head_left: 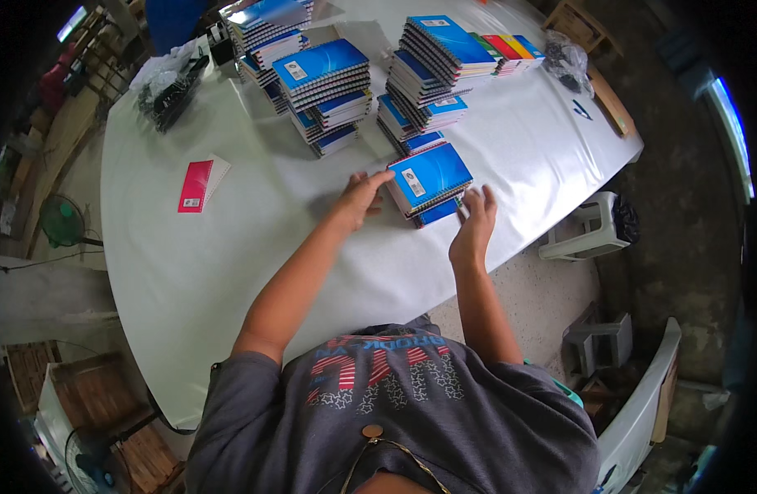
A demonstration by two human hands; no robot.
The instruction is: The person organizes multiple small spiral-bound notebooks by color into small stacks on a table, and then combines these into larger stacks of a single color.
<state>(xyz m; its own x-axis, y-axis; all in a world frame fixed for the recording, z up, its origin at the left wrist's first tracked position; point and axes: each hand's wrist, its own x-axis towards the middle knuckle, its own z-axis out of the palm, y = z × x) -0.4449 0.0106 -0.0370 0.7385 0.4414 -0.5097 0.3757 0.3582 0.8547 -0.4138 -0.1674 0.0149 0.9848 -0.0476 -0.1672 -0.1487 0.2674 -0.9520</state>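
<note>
A short stack of spiral notebooks (434, 174) with blue covers lies near me on the white-covered table. My left hand (364, 196) is at its left side, fingers stretched toward the top notebook's left edge. On the opposite side, my right hand (476, 216) has its fingers apart beside the stack's right corner. Neither hand is wrapped round a notebook; whether the fingertips touch the stack is hard to tell. Just behind stands a taller, staggered pile of blue notebooks (451, 39), and to its left another tall pile (322, 66).
A pink notebook (196, 186) lies at the left of the table (230, 280). Black items in clear plastic (171, 86) sit at the far left. Coloured notebooks (514, 53) and a plastic bag (566, 62) are at the far right. A white stool (588, 226) stands beside the table.
</note>
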